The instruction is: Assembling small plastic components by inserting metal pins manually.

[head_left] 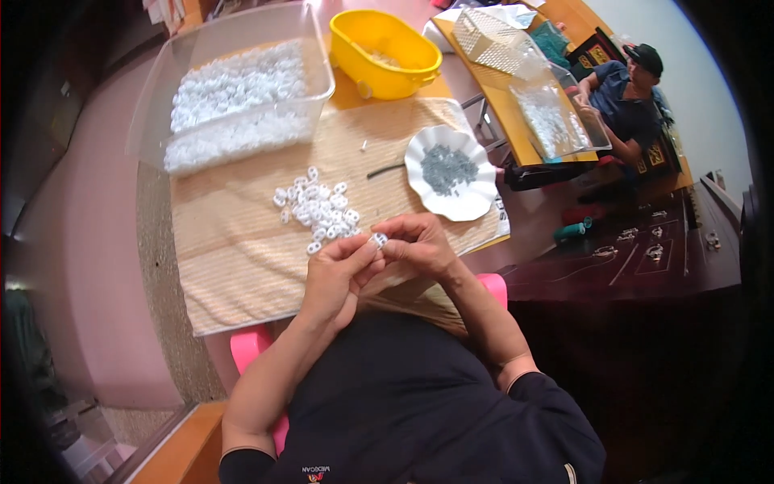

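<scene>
Between the fingertips of both hands is a small white plastic piece with two dark openings (379,239). My left hand (340,273) pinches it from the left, and my right hand (421,246) pinches it from the other side. Just beyond my left hand lies a loose pile of similar white two-holed pieces (317,207) on the tan striped cloth (234,262). To the right of the pile stands a white scalloped plate (463,211) holding many small grey bits (446,168). A thin dark stick (385,171) lies at the plate's left edge.
A clear plastic bin (318,90) full of white pieces stands at the far left. Beside it sits a yellow tub (343,36). At far right, another person (625,101) sits at a second table (493,89) with a white basket (488,39). Pink seat edges (493,289) flank me.
</scene>
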The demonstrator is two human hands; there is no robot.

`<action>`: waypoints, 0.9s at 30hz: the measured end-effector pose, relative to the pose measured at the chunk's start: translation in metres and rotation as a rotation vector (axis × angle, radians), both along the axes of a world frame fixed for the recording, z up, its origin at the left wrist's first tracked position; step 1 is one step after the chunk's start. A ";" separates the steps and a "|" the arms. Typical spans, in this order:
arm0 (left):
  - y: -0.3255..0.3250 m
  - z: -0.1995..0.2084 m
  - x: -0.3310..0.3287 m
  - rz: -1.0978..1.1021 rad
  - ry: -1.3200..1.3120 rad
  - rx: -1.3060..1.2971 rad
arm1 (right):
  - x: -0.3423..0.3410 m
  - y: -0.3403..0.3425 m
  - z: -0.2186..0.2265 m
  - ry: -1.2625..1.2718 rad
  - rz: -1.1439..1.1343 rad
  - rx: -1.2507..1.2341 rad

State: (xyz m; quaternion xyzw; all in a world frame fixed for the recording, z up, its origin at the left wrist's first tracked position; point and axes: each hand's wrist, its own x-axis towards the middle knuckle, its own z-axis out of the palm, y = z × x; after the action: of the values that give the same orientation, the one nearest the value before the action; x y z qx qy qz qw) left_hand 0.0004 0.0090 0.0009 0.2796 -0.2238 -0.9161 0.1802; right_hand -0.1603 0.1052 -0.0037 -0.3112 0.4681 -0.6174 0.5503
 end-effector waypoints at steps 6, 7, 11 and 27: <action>0.003 -0.003 0.001 -0.039 0.025 -0.062 | 0.000 0.004 0.000 0.006 0.021 -0.058; 0.004 -0.001 0.000 -0.031 0.032 -0.050 | 0.000 0.004 0.000 -0.001 0.011 -0.054; 0.002 0.003 0.000 -0.054 0.057 -0.059 | 0.001 0.005 0.005 0.005 0.026 -0.055; -0.001 0.012 0.005 -0.151 0.154 -0.166 | 0.002 0.001 0.002 0.329 0.016 -0.306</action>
State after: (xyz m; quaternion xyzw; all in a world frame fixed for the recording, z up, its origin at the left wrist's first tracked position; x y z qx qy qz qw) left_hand 0.0051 0.0082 0.0124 0.1749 -0.3049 -0.9241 0.1501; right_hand -0.1582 0.1057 -0.0018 -0.4914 0.4501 -0.6177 0.4177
